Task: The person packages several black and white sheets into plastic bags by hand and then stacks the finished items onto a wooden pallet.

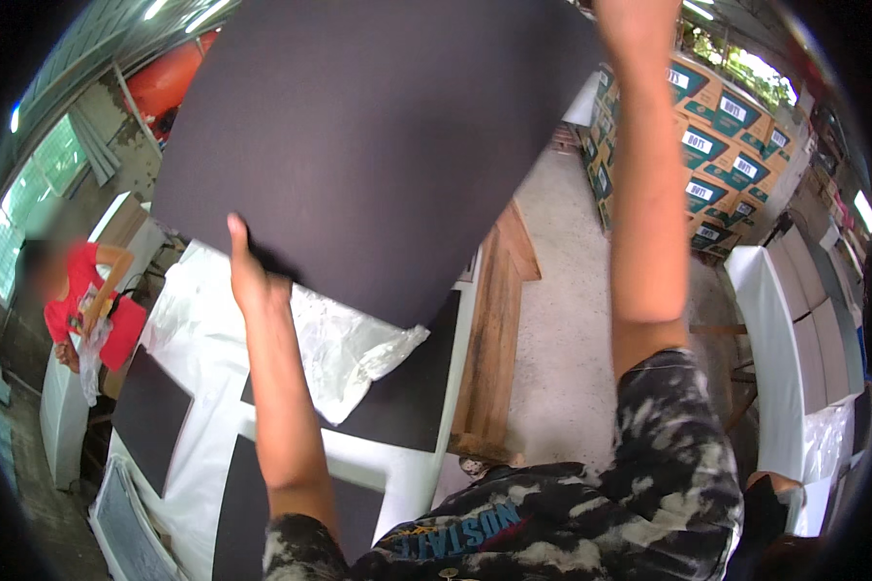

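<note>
A large flat black board (368,145) is held up in front of me, tilted, and it fills the upper middle of the view. My left hand (260,286) grips its lower left edge, with the thumb on the near face and the fingers hidden behind. At its upper right corner, my raised right hand (638,34) holds the edge; the top frame edge cuts part of this hand off. Below the board, crumpled clear plastic film (344,363) lies over a white-covered table (358,450) with several black panels (295,504) on it.
At the left, a person in a red shirt (85,300) handles clear plastic. A wooden bench (489,358) stands along the table's right side. Stacked cartons (712,160) rise at the far right. Grey panels (812,320) lie on another white-covered table (770,358) at right.
</note>
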Tool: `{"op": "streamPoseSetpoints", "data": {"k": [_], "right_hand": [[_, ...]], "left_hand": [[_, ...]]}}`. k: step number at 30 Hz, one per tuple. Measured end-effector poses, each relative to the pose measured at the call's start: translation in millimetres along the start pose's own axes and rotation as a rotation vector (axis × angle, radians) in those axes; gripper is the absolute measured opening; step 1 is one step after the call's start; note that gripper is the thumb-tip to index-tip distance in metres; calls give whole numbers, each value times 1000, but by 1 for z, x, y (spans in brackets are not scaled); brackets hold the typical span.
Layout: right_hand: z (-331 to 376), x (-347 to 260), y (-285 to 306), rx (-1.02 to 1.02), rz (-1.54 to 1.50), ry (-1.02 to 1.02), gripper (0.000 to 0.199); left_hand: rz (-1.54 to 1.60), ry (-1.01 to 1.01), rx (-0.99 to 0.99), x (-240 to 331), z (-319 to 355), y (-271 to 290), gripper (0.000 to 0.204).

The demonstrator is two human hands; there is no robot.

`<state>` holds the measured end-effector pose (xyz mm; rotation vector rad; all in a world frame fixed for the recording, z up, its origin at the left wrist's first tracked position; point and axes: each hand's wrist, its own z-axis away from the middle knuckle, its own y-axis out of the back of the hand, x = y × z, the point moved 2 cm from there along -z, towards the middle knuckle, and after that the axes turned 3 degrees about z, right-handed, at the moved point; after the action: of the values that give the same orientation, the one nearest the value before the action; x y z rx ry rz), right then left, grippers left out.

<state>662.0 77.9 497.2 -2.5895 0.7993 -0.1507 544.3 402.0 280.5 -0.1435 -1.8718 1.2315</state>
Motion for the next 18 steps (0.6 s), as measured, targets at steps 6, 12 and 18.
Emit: {"op": "streamPoseSetpoints", "data": {"k": [6,12,18], "right_hand": [[228,143,26,-757,-123,-952,69],[284,131,25,-1113,-69,-739,60],[294,65,-19,-843,-65,-572,66]], "left_hand": [[31,249,293,-164,-184,-91,28],[-1111,-59,170,-244,-244,-81,29],[-810,173,504,-129,-223,-65,45]]}}
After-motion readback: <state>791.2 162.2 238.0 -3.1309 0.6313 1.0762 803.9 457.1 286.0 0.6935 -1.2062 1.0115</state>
